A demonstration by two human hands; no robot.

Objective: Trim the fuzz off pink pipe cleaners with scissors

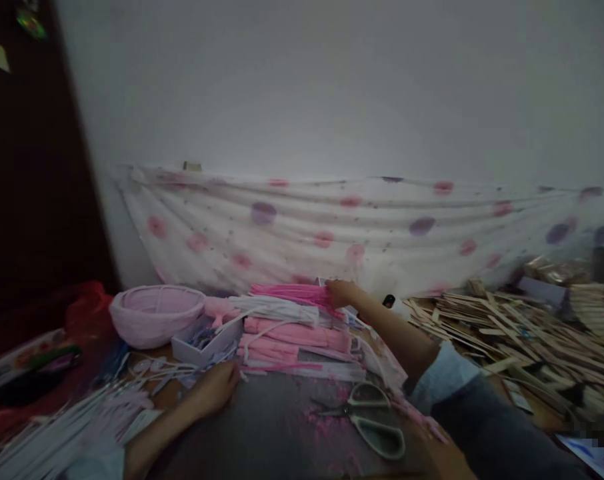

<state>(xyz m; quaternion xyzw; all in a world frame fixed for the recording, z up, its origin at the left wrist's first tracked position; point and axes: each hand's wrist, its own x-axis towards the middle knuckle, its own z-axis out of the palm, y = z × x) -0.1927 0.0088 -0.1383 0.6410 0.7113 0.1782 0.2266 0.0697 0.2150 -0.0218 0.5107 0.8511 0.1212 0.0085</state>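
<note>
My right hand [340, 293] reaches to the back of the work surface, its fingers closed at the right end of a bundle of thin hot-pink strips [287, 291] that look like pipe cleaners. My left hand [219, 387] rests low at the front left of the bundles, fingers curled together; anything inside them is hidden. White strips [277, 309] and light-pink bundles [302, 335] lie stacked between the hands. Scissors [367, 417] with pale green handles lie spread on the dark mat [262, 433], among pink fuzz scraps.
A pink woven basket [157, 317] and a white box [202, 350] of small items stand at the left. White strips [57, 427] lie at the front left. Many wooden sticks [482, 327] cover the right side. A dotted cloth [307, 227] hangs along the wall.
</note>
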